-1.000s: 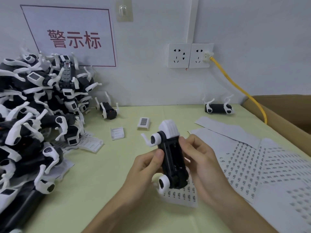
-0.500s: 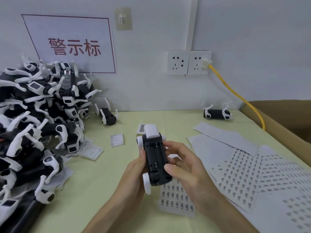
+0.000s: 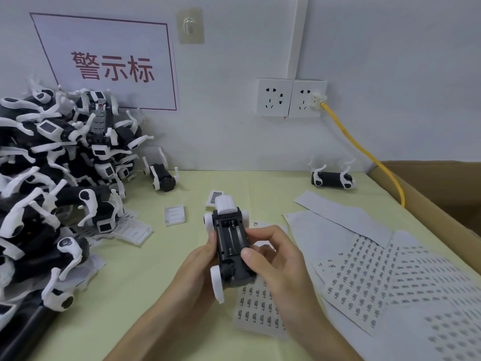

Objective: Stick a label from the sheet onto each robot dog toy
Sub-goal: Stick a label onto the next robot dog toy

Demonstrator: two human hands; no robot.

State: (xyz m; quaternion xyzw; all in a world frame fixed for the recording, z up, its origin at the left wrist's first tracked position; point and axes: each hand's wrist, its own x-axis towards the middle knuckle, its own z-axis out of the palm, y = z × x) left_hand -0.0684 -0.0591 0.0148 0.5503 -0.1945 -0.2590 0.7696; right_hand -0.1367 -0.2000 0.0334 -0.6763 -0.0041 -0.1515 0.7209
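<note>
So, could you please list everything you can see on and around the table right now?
held toy: one, black and white, underside up, between both hands
toy pile: many, black and white, table's left
loose toys: two, black and white, one by the pile, one by the wall at right
label sheets: several, white with grey labels, table's right and under the hands
white covers: a few, between pile and held toy
sign: one, white with red characters, wall
hook: one, wall
sockets: two, white, wall
cable: one, yellow, plugged into the right socket
box: one, brown cardboard, far right
table: pale yellow top
left hand: grips the toy's left side
right hand: holds the toy's right side
</note>
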